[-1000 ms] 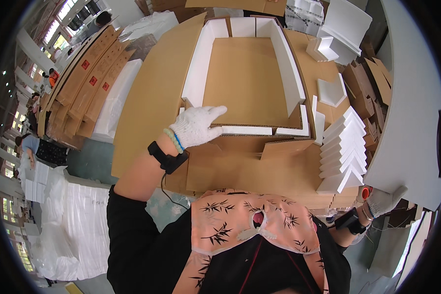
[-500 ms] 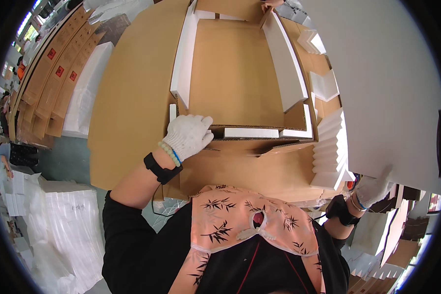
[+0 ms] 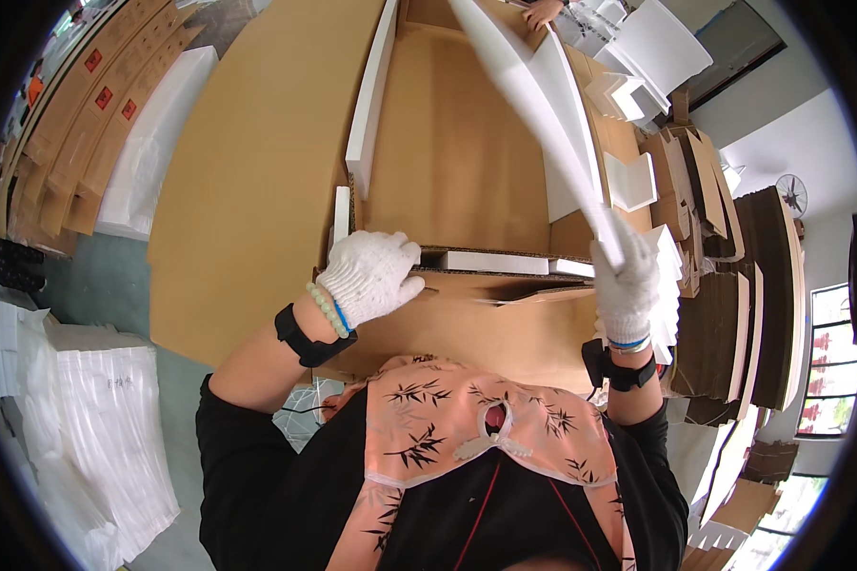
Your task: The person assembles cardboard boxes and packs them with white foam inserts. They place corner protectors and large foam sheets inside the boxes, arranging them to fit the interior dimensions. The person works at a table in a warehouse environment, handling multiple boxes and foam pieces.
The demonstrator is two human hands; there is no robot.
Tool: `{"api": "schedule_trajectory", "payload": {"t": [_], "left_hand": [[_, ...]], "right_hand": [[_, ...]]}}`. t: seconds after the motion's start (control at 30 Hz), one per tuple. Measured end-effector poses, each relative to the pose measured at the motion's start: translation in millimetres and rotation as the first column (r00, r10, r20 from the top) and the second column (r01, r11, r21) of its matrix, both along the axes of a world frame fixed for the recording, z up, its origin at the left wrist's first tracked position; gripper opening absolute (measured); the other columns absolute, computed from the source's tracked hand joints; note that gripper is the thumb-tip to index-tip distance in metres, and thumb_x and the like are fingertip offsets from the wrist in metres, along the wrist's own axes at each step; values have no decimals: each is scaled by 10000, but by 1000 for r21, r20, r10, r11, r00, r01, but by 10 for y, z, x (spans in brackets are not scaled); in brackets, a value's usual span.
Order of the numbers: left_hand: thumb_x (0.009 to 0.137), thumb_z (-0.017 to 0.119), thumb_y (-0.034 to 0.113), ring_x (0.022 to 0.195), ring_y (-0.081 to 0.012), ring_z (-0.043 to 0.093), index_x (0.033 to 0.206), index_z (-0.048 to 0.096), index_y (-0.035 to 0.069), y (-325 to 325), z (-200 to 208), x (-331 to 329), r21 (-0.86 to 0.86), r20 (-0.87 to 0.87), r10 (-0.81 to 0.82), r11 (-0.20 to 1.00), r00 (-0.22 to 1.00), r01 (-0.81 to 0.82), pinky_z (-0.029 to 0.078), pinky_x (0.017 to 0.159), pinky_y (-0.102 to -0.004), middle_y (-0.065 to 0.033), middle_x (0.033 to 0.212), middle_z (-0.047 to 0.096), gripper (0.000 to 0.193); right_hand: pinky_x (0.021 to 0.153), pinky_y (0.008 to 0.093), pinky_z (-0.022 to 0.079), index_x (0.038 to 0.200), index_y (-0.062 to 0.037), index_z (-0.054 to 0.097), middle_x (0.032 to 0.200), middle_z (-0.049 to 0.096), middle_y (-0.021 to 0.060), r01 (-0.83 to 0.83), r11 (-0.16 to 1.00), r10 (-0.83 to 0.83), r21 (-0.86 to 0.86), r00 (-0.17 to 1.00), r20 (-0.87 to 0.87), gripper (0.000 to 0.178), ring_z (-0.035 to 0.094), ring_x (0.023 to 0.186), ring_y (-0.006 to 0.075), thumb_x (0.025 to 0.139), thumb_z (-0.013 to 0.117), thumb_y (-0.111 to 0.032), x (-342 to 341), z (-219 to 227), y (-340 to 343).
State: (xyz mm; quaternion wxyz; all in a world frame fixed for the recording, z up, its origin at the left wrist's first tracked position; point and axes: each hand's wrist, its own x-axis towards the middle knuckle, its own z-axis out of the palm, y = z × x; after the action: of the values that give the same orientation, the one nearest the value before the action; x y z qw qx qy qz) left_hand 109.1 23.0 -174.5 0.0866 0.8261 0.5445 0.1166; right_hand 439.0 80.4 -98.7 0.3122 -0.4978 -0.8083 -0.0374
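Observation:
An open cardboard box (image 3: 452, 143) lies before me, lined with white foam strips along its left side (image 3: 371, 109) and its near edge (image 3: 495, 262). My left hand (image 3: 369, 276), in a white knit glove, is closed over the box's near left corner; its fingertips are partly hidden. My right hand (image 3: 627, 281), also gloved, grips the near end of a large white sheet (image 3: 548, 124). Seen almost edge-on and blurred, the sheet slants up and away over the right half of the box, hiding part of the right foam strip (image 3: 562, 181).
Another person's hand (image 3: 543, 11) is at the box's far right corner. White foam corner pieces (image 3: 630, 181) lie right of the box. Cardboard stacks (image 3: 767, 295) stand farther right. Wrapped white bundles (image 3: 119, 419) and flat cartons (image 3: 86, 114) are at the left.
The white sheet has swung from the right side to a steep, edge-on position above the box. My right hand moved left and up with it. The left hand stays at the corner.

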Motion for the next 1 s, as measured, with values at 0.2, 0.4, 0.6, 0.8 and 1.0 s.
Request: {"api": "schedule_trajectory", "payload": {"t": [0.2, 0.4, 0.6, 0.8, 1.0], "left_hand": [[833, 621, 348, 823, -270, 671, 927, 660, 82, -67, 84, 12, -17, -26, 12, 1000, 1000, -12, 551, 677, -404, -76, 918, 663, 284], [828, 637, 316, 878, -262, 663, 983, 658, 70, -22, 127, 43, -93, 14, -25, 995, 1000, 26, 548, 725, -407, -88, 933, 637, 292], [832, 647, 261, 912, -303, 662, 1041, 662, 72, -185, 264, 12, -48, 246, 19, 999, 969, -7, 546, 755, -401, -108, 1001, 676, 282], [799, 704, 160, 942, -360, 669, 1091, 652, 38, -861, 422, 72, -210, 354, 347, 934, 869, -287, 552, 796, -412, -160, 1074, 698, 321], [876, 685, 124, 915, -345, 706, 1109, 684, -40, -1634, 242, 260, -465, 305, 681, 717, 666, -520, 540, 833, -369, -231, 990, 708, 286]], "right_hand": [[843, 416, 541, 1255, -92, 597, 1107, 649, 131, -149, 985, 170, -84, 848, 502, 538, 638, 998, 315, 724, 631, -14, -165, -261, 230], [851, 415, 550, 1510, -185, 367, 1218, 600, 163, -58, 763, 592, -644, 463, 660, 703, 644, 1039, 333, 859, 623, -112, -491, -680, 1036], [778, 488, 559, 1588, -404, 139, 1145, 663, 188, 80, 510, 860, -857, -52, 507, 1054, 694, 973, 346, 759, 672, -28, -1268, -861, 1331], [822, 474, 564, 1549, -427, 231, 1186, 643, 176, -175, 462, 880, -870, -32, 474, 743, 686, 1012, 384, 939, 537, -134, -984, -1780, 1317], [830, 480, 553, 1488, -237, 442, 1053, 691, 181, -238, 539, 837, -808, 260, 481, 640, 682, 981, 363, 877, 634, -232, -673, -1001, 1391]]}}
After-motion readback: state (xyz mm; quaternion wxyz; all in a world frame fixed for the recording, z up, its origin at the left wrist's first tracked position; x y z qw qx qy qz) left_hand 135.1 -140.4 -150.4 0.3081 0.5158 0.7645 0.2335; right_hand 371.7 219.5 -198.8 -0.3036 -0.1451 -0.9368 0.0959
